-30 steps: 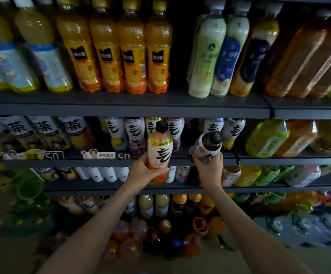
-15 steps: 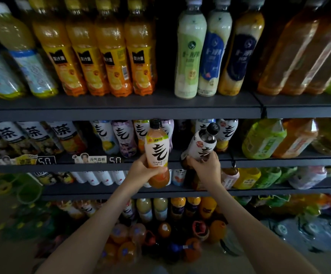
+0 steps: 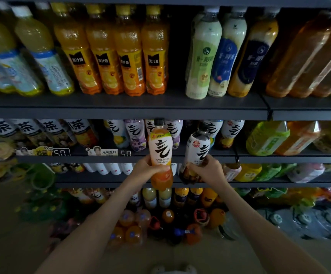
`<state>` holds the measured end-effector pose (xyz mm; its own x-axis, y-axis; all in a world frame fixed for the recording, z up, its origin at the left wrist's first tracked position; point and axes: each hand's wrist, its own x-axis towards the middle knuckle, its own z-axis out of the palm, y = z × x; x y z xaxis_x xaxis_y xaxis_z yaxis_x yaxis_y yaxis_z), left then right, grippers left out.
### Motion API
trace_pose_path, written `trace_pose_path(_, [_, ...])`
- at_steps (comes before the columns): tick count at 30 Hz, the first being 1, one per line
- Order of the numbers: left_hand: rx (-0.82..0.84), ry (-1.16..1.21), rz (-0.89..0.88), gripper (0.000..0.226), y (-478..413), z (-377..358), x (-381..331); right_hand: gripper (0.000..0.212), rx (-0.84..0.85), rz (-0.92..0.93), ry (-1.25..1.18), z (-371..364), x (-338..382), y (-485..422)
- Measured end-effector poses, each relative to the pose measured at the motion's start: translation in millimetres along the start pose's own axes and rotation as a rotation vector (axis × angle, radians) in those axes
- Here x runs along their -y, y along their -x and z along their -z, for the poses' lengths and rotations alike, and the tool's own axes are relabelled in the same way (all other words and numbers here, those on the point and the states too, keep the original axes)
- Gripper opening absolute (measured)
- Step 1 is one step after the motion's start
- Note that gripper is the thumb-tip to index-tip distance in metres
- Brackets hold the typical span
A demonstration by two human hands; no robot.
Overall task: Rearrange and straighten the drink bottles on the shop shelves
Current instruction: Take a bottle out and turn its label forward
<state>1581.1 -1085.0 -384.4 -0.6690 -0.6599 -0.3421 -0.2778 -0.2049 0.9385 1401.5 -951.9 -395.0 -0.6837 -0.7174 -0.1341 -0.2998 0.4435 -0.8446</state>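
My left hand grips an orange drink bottle with a white label and black cap, upright in front of the middle shelf. My right hand grips a dark drink bottle with a white label, almost upright, its cap leaning slightly right. Both bottles hang just before a row of similar white-labelled bottles standing on that shelf. A dark gap shows in the row behind the two held bottles.
The top shelf carries orange juice bottles, milk tea bottles and brown tea bottles. Green and orange bottles lean at the right of the middle shelf. Lower shelves and floor packs hold several more drinks.
The dark bottle in my right hand has swung from lying tilted toward me to nearly upright. Both bottles sit a little higher against the shelf; the view has tipped upward.
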Motion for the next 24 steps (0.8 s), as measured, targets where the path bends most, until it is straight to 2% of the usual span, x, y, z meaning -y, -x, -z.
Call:
trace_pose_path(10, [0.046, 0.006, 0.004, 0.037, 7.4, 7.1, -4.4, 0.048, 0.020, 0.011, 0.004, -9.4, 9.2, 6.8])
trace_pose_path(19, [-0.014, 0.109, 0.032, 0.040, 22.3, 50.0, 12.8, 0.052, 0.126, 0.013, 0.015, -51.2, 22.2, -3.3])
trace_pose_path(24, [-0.082, 0.135, 0.047, 0.038, 24.6, 68.8, 26.9, 0.043, 0.016, 0.015, -0.044, -68.5, 27.6, 2.7])
